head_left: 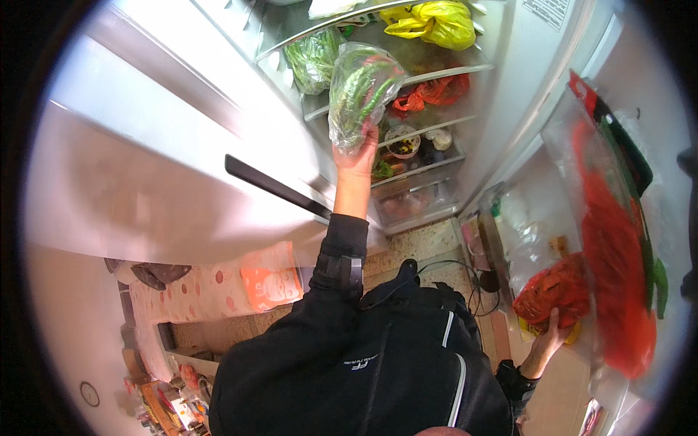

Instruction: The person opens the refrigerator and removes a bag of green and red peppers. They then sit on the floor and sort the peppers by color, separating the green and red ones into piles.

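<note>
My left hand is raised in front of the open refrigerator and holds a clear plastic bag of long green peppers, with some red showing. Low at the right, my right hand grips a red plastic bag from below, beside the refrigerator's door bin; part of the fingers is hidden. Close by at the right rim is a larger, blurred red bag with long green vegetables next to it.
The refrigerator shelves hold a bag of green vegetables, a yellow plastic bag, another red bag and a round container. A dark door handle is at left. A cable lies on the floor.
</note>
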`<state>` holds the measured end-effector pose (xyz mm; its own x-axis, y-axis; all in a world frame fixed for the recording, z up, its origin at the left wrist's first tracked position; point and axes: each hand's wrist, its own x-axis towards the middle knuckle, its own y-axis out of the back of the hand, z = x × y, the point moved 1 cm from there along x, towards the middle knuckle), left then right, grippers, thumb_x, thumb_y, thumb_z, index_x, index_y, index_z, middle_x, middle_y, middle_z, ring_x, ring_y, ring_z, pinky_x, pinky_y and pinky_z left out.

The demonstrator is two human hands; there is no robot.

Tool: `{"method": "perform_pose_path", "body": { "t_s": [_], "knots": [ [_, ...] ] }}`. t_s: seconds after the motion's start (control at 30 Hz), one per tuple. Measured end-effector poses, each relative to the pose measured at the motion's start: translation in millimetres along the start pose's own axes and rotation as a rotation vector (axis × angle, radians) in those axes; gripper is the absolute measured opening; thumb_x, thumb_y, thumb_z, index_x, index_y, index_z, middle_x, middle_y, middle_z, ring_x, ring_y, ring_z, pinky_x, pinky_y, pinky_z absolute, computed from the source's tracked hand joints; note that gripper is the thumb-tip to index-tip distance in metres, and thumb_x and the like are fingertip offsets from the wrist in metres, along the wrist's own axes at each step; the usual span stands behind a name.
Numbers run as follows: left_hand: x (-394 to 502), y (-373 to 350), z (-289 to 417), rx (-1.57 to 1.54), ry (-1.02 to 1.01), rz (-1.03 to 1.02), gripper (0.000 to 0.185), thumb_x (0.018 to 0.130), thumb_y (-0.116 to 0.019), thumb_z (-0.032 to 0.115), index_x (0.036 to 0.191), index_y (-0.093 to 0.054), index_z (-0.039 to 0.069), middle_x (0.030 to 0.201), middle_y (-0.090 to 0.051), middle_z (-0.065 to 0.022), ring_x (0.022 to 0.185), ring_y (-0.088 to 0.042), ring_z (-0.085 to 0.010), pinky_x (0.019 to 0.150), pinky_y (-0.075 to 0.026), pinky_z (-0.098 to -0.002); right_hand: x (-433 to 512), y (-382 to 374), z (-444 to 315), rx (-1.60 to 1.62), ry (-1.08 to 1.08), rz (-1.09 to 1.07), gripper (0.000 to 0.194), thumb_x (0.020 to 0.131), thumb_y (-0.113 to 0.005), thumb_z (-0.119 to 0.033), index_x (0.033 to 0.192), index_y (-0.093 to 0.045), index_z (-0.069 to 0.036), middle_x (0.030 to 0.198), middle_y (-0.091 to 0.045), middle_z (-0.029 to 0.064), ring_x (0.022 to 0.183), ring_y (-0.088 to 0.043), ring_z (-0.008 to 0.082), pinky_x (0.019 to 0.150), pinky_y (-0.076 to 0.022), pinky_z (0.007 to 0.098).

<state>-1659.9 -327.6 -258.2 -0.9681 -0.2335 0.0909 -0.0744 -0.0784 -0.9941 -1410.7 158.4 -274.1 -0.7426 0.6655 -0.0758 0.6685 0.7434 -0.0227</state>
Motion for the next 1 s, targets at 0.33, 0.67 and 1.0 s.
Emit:
{"method": "perform_pose_path", "body": {
  "t_s": [0.33, 0.67, 1.0],
  "knots": [
    [-5.0, 5.7, -6.9, 0.001, -0.022, -0.2, 0.04, 0.092, -0.044, 0.025, 0.123, -0.051, 0.0, 0.124, -0.053, -0.0196, 0.094, -0.055, -0.0297, 0.068, -0.047, -0.0334, 1.5, 6.7, 2.6, 0.017, 0.015, 0.001, 0.073, 0.081, -0.066, 0.001, 0.143, -0.028, 0.001, 0.142, -0.038, 0.0148, 0.127, -0.04, 0.0269, 0.107, -0.0326, 0.0386],
    [-25.6, 18.8, -18.9, -0.13, 0.03, -0.175, 0.044, 0.084, -0.059, 0.003, 0.126, -0.049, -0.001, 0.132, -0.051, -0.0201, 0.112, -0.056, -0.0277, 0.085, -0.052, -0.0332, 2.8, 9.1, 7.8, -0.022, -0.001, -0.011, 0.077, 0.081, -0.067, -0.003, 0.145, -0.024, -0.001, 0.143, -0.035, 0.0153, 0.128, -0.038, 0.0265, 0.108, -0.0311, 0.0374],
    [-92.7, 30.3, -18.4, 0.108, -0.039, 0.191, 0.04, 0.091, -0.051, 0.02, 0.127, -0.051, 0.002, 0.133, -0.05, -0.019, 0.124, -0.046, -0.0319, 0.086, -0.049, -0.0365, 5.4, 16.7, 4.8, -0.037, 0.005, -0.165, 0.069, 0.081, -0.065, -0.001, 0.141, -0.032, -0.003, 0.135, -0.045, 0.0126, 0.12, -0.047, 0.0242, 0.101, -0.0398, 0.0344]
  ]
}}
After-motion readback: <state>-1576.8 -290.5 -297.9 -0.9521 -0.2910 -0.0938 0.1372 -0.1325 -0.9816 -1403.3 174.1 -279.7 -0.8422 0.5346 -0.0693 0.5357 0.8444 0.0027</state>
